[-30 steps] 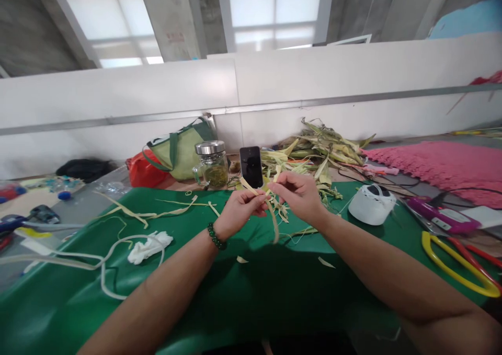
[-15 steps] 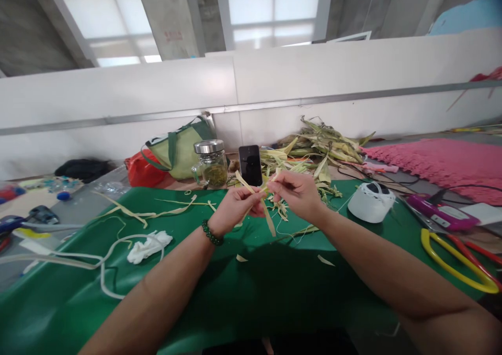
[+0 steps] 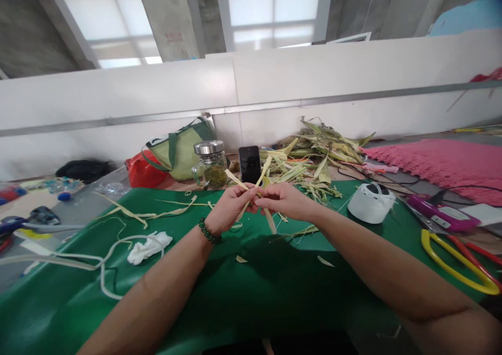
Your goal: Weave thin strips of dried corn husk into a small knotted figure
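My left hand and my right hand meet above the green mat, fingertips pinched together. Between them they grip thin pale yellow husk strips that cross each other; two ends stick up toward the phone and one end hangs down below my right fingers. A green bead bracelet circles my left wrist. A pile of dried corn husks lies just beyond my hands.
Behind stand a glass jar, a black phone, a green bag. A white roll, yellow-handled scissors, purple tool and pink knit cloth lie right. Loose strips and a white rag lie left.
My right hand moved left and lower until its fingertips met the left hand's. The strips turned, so two ends now point up where one long end hung down.
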Tool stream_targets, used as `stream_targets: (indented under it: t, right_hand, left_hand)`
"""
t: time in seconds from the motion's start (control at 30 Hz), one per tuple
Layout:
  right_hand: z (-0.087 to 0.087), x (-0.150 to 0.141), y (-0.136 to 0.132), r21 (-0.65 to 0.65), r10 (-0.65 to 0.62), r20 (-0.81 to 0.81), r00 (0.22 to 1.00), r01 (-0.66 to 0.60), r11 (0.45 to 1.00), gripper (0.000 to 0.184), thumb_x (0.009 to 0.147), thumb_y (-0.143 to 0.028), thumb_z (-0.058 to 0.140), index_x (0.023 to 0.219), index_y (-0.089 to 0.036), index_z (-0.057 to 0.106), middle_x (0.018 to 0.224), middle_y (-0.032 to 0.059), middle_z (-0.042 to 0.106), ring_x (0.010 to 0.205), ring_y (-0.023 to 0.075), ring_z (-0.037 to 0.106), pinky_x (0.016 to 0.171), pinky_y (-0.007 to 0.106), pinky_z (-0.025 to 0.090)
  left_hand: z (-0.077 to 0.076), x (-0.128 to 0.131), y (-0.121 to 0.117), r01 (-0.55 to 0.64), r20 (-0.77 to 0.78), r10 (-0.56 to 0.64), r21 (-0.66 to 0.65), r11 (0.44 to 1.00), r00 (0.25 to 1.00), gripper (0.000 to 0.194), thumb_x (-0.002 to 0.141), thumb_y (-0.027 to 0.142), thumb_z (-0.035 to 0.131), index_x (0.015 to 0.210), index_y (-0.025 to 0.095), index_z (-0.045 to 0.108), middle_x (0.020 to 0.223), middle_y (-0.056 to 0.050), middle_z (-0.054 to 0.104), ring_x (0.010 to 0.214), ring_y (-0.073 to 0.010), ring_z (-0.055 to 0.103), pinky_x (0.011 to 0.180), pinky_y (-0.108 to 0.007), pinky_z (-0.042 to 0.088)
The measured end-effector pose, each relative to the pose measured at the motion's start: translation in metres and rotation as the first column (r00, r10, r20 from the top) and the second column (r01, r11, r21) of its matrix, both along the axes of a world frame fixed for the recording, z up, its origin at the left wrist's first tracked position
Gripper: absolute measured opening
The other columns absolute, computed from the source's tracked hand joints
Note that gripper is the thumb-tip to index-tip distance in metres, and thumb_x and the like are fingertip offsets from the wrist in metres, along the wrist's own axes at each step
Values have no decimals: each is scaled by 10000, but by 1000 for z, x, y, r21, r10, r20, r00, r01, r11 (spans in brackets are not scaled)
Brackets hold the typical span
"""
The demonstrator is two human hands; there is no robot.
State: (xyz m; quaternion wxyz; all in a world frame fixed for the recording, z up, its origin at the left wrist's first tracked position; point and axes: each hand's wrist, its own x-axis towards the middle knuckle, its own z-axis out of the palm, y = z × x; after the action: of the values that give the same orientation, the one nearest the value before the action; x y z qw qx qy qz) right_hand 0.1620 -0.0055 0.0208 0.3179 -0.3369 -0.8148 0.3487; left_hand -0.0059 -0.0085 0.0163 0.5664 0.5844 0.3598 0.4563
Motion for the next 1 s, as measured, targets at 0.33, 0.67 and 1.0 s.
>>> stream_targets:
  t: [0.33, 0.67, 1.0]
  right_hand:
    - [-3, 0, -5, 489, -234, 289, 928, 67, 870, 318, 842, -248, 471, 539, -165, 424, 496, -38, 419, 474, 73, 326, 503, 229, 191]
    - [1, -1, -9, 514, -284, 307, 908, 93, 853, 292, 790, -184, 459, 503, -170, 409, 465, -40, 381, 457, 80, 279, 509, 250, 169]
    - [7, 23, 17, 422, -401, 302, 865, 256, 870, 298, 832, -304, 477, 572, -169, 532, 527, -13, 507, 498, 99, 404, 503, 228, 234]
  left_hand:
    - [-13, 1, 15, -201, -36, 203, 41, 979, 979, 269, 733, 350, 670, 625, 151, 524, 476, 66, 449, 384, -54, 412, 387, -185, 405]
    - [-13, -3, 17, -158, -159, 183, 162, 974, 970, 310, 722, 399, 657, 596, 151, 521, 460, 67, 453, 390, -65, 475, 430, -197, 407]
    - [-6, -10, 14, -113, -89, 111, -11, 994, 990, 366, 642, 443, 730, 784, 107, 704, 582, 4, 621, 521, -86, 576, 544, -206, 495]
